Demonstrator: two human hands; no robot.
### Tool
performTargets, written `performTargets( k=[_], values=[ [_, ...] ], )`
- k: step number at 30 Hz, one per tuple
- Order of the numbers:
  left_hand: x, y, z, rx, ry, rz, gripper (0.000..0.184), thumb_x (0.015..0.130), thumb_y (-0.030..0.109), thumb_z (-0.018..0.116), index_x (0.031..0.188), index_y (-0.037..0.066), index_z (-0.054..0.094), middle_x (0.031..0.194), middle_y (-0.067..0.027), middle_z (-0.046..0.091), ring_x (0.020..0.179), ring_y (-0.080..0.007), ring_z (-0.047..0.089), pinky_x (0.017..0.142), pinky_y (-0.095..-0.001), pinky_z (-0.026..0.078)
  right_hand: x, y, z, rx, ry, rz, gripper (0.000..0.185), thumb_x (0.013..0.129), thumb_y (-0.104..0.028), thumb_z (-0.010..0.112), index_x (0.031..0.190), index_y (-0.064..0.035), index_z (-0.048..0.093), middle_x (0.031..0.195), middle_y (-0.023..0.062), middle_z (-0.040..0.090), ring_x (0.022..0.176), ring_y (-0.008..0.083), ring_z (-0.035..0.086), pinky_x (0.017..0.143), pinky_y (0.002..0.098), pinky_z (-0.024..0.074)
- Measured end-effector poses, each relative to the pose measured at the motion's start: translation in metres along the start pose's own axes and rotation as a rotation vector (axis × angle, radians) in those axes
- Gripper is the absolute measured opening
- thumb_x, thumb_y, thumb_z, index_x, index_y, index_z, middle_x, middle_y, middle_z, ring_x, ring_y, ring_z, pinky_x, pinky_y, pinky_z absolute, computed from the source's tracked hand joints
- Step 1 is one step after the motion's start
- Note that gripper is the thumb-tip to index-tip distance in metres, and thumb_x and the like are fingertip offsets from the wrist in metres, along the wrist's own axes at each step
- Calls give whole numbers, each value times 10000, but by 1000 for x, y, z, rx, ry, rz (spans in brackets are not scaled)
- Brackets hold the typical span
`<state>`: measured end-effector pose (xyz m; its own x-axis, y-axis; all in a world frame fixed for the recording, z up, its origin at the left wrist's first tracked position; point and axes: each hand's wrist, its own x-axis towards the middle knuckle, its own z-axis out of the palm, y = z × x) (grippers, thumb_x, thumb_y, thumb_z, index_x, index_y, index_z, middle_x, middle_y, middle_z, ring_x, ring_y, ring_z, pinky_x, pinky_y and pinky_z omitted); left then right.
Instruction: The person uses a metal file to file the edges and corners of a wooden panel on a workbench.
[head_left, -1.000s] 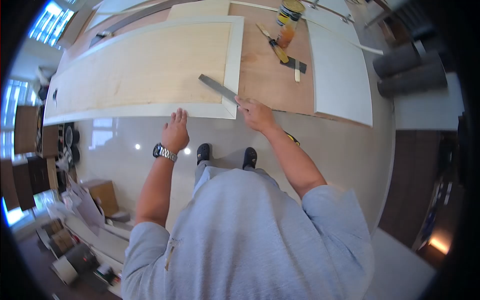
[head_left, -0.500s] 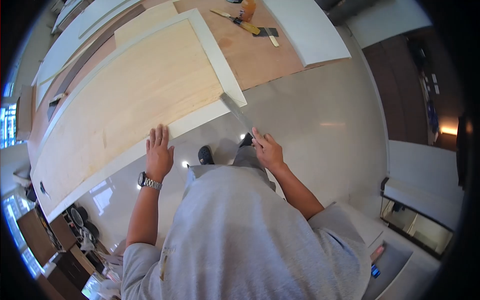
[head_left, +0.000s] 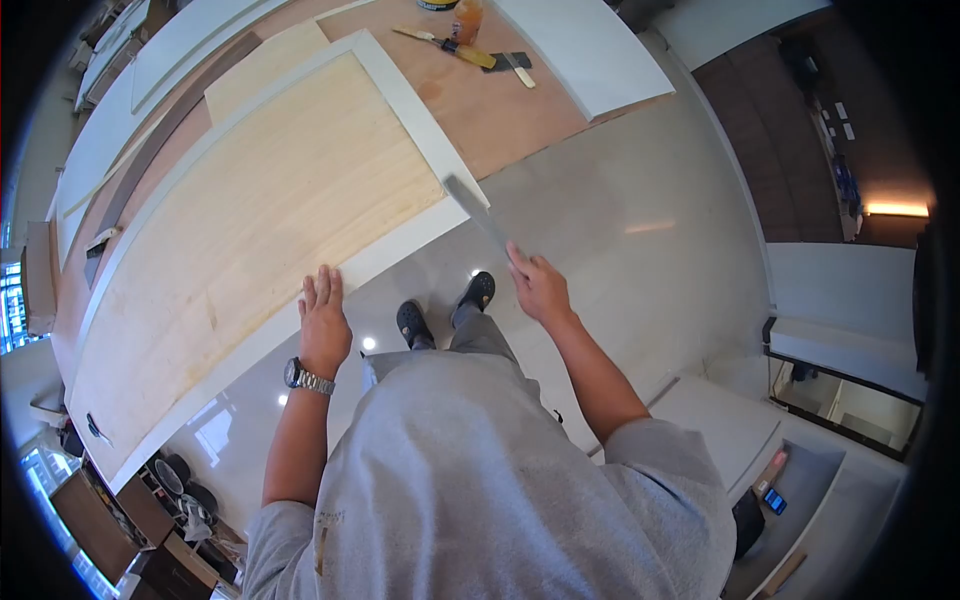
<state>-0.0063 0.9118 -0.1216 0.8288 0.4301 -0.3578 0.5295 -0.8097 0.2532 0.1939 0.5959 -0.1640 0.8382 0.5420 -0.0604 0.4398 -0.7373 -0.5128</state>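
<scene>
A large pale wooden panel [head_left: 270, 190] with a white border lies on the work surface. My left hand [head_left: 324, 320] rests flat on the white border along its near edge, fingers stretched out. My right hand [head_left: 540, 288] is wrapped round the lower end of a long, flat grey metal file [head_left: 478, 212]. The file's far end lies over the panel's near right corner, on the white border. Its handle end is hidden in my fingers.
Beyond the panel are a paintbrush [head_left: 462, 50], an orange bottle [head_left: 467, 20], a dark scraper [head_left: 507, 63] and a white board [head_left: 590, 55]. Small dark pliers-like tool [head_left: 97, 428] lies at the panel's left end. My shoes [head_left: 412, 322] stand on the shiny floor [head_left: 620, 260] below the edge.
My head view has shifted slightly, and both shoes now show more fully. The file has swung a little at the corner. My left hand stays on the border.
</scene>
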Motion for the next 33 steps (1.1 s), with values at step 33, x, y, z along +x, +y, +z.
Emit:
performTargets(
  k=[33],
  values=[
    [1,-1,-6,-31,-54,40,719,853,-78,406,1553,41,293,1629,-201,222,1491,-469,175,1178,-593,250,7,-7,13,-3,-7,5,413,976,-334,580,1388,-332,569,837,131,576,749,359,634,679,470,524]
  ],
)
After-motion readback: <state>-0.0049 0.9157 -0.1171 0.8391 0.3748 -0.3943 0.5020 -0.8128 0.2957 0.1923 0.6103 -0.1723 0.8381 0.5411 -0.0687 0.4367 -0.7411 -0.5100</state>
